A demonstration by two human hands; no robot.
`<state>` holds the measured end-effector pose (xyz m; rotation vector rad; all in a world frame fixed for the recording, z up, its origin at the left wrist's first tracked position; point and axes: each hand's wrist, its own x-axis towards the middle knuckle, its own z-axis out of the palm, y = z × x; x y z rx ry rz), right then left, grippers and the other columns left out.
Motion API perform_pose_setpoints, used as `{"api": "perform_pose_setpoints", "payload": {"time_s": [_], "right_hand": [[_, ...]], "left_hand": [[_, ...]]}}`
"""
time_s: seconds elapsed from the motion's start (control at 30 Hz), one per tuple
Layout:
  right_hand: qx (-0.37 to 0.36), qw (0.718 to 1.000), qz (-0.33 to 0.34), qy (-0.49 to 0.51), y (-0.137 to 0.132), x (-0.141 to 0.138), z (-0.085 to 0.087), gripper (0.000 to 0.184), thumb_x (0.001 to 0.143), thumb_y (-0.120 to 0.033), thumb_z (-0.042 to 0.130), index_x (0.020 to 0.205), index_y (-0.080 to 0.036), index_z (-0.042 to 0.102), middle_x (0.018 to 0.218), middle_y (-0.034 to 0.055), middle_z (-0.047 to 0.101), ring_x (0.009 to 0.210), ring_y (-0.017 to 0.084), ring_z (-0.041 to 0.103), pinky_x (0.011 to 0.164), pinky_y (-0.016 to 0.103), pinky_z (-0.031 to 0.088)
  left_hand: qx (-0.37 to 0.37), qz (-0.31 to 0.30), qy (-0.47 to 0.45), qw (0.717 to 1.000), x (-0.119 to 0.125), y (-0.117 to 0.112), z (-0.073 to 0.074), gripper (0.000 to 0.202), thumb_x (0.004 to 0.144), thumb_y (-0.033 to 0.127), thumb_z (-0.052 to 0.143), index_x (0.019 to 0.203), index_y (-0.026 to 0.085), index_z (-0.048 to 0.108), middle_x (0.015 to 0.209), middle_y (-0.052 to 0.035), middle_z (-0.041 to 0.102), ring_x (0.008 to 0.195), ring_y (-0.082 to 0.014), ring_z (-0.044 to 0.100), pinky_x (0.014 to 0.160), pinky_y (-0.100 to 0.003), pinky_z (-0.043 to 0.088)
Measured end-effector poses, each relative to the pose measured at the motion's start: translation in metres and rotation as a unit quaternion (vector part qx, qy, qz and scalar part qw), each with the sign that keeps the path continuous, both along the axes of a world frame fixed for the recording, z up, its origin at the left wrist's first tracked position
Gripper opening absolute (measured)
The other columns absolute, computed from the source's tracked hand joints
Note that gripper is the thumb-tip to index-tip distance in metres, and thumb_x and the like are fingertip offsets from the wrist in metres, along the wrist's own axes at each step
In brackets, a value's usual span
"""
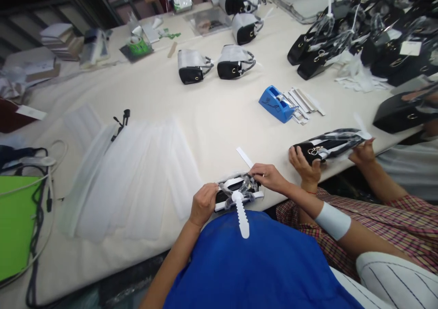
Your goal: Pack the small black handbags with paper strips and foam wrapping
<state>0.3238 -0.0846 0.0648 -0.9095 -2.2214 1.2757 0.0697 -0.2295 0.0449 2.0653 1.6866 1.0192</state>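
Close against my blue apron, a small black handbag (226, 198) lies at the table edge, with clear plastic wrap and white strips about its top. My left hand (204, 203) has its fingers closed on the bag's left end. At the opposite end my right hand (268, 177) pinches the bag's right top corner. A white serrated strap (242, 218) hangs from the bag's middle over the apron. Just beyond the bag, a narrow white strip (244, 157) lies on the table. The underside of the bag is hidden.
To my right, a co-worker's hands (304, 167) hold another black bag (331, 145). A blue tape dispenser (278, 104) stands beside paper strips (303, 104). White foam sheets (137, 181) spread at left. Wrapped bags (236, 62) stand farther back; many black bags (342, 40) crowd the far right.
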Motion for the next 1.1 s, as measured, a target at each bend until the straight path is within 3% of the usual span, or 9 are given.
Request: {"api": "perform_pose_setpoints", "payload": {"time_s": [0.33, 0.43, 0.6, 0.73, 0.83, 0.9, 0.97, 1.03, 1.1], "right_hand": [[-0.034, 0.998, -0.043, -0.026, -0.013, 0.007, 0.0, 0.025, 0.079, -0.009, 0.052, 0.085, -0.021, 0.072, 0.078, 0.0021, 0.066, 0.072, 0.013, 0.062, 0.067, 0.024, 0.049], [-0.06, 0.997, -0.039, -0.041, -0.008, 0.006, 0.004, 0.024, 0.078, -0.009, 0.052, 0.084, -0.021, 0.072, 0.077, 0.0019, 0.066, 0.07, 0.013, 0.062, 0.065, 0.023, 0.049], [-0.068, 0.995, 0.005, -0.08, 0.005, 0.003, 0.015, 0.025, 0.079, -0.008, 0.05, 0.084, -0.02, 0.072, 0.078, 0.003, 0.065, 0.072, 0.013, 0.062, 0.066, 0.024, 0.048], [-0.039, 0.994, -0.024, -0.095, -0.007, 0.008, 0.016, 0.028, 0.08, -0.008, 0.049, 0.09, -0.021, 0.072, 0.08, 0.0041, 0.064, 0.074, 0.014, 0.061, 0.067, 0.025, 0.049], [-0.06, 0.993, -0.058, -0.083, -0.015, 0.013, 0.018, 0.028, 0.08, -0.008, 0.049, 0.089, -0.022, 0.072, 0.078, 0.0037, 0.064, 0.07, 0.014, 0.061, 0.065, 0.025, 0.051], [-0.117, 0.989, -0.062, -0.065, 0.005, 0.006, 0.023, 0.025, 0.079, -0.009, 0.051, 0.082, -0.023, 0.072, 0.072, 0.0029, 0.063, 0.066, 0.014, 0.061, 0.062, 0.025, 0.052], [-0.201, 0.977, -0.043, -0.046, 0.054, -0.016, 0.027, 0.019, 0.078, -0.012, 0.055, 0.077, -0.023, 0.07, 0.071, 0.0028, 0.064, 0.068, 0.015, 0.063, 0.064, 0.026, 0.054], [-0.217, 0.975, -0.041, -0.023, 0.121, -0.056, 0.027, 0.021, 0.084, -0.016, 0.05, 0.086, -0.025, 0.068, 0.089, 0.0035, 0.067, 0.087, 0.016, 0.065, 0.077, 0.028, 0.054], [-0.234, 0.972, -0.033, 0.009, 0.177, -0.1, 0.022, 0.033, 0.092, -0.019, 0.031, 0.104, -0.023, 0.062, 0.117, 0.003, 0.062, 0.107, 0.013, 0.058, 0.089, 0.032, 0.048]], "left_hand": [[-0.057, 0.043, -0.029, 0.997, -0.004, 0.022, 0.004, 0.016, 0.087, 0.011, 0.047, 0.086, 0.017, 0.062, 0.078, -0.0045, 0.064, 0.078, -0.0164, 0.058, 0.072, -0.032, 0.05], [-0.084, 0.002, -0.039, 0.996, -0.011, 0.028, 0.009, 0.015, 0.088, 0.012, 0.048, 0.087, 0.017, 0.062, 0.077, -0.0035, 0.065, 0.076, -0.0153, 0.058, 0.071, -0.03, 0.05], [-0.099, -0.062, -0.005, 0.993, -0.017, 0.033, 0.018, 0.022, 0.088, 0.009, 0.044, 0.096, 0.017, 0.062, 0.082, -0.0058, 0.066, 0.079, -0.0162, 0.059, 0.073, -0.032, 0.052], [-0.066, -0.049, -0.02, 0.996, -0.013, 0.032, 0.012, 0.024, 0.085, 0.007, 0.048, 0.102, 0.018, 0.062, 0.091, -0.0077, 0.067, 0.089, -0.0185, 0.061, 0.082, -0.036, 0.054], [-0.074, -0.004, -0.076, 0.994, -0.013, 0.033, 0.005, 0.023, 0.083, 0.01, 0.056, 0.101, 0.02, 0.063, 0.095, -0.0064, 0.068, 0.093, -0.0187, 0.062, 0.086, -0.037, 0.054], [-0.105, 0.032, -0.121, 0.987, -0.015, 0.036, 0.003, 0.02, 0.082, 0.014, 0.059, 0.099, 0.021, 0.064, 0.096, -0.0055, 0.068, 0.093, -0.018, 0.063, 0.085, -0.036, 0.055], [-0.134, 0.056, -0.152, 0.978, -0.018, 0.038, 0.002, 0.018, 0.08, 0.016, 0.062, 0.097, 0.021, 0.064, 0.097, -0.0054, 0.068, 0.093, -0.0177, 0.063, 0.085, -0.035, 0.055], [-0.149, 0.064, -0.164, 0.973, -0.021, 0.039, 0.002, 0.017, 0.079, 0.017, 0.064, 0.096, 0.021, 0.063, 0.097, -0.0053, 0.067, 0.093, -0.0173, 0.063, 0.084, -0.034, 0.055], [-0.153, 0.058, -0.168, 0.972, -0.022, 0.039, 0.002, 0.017, 0.079, 0.016, 0.063, 0.095, 0.02, 0.062, 0.095, -0.0052, 0.067, 0.092, -0.0167, 0.063, 0.083, -0.033, 0.055]]}}
